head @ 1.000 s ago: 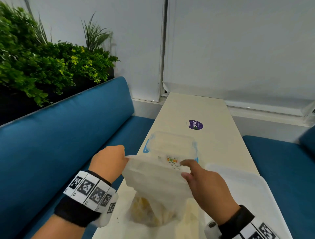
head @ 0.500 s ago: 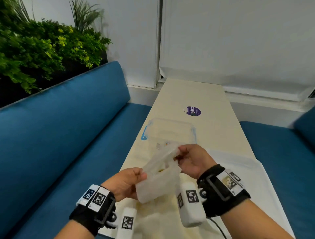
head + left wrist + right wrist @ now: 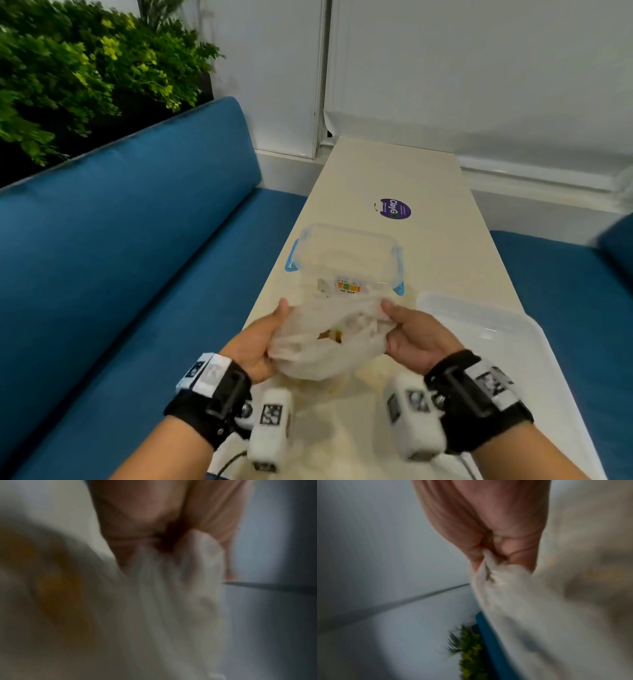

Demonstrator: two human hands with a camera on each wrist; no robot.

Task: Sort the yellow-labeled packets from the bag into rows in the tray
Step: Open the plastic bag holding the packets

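Both my hands are on the bag [image 3: 325, 342], held above the near end of the table [image 3: 445, 246]: left hand [image 3: 255, 346] and right hand [image 3: 416, 337] each pinch a side of its mouth, pulling it apart. Yellow packets [image 3: 334, 335] show inside, none out yet. The white tray [image 3: 513, 359] at near right holds no rows, so I judge the sorting unstarted. Farther off stands a clear container [image 3: 346, 260]. Only the wrist views show the pinches close up; tray and container appear solely from the head.
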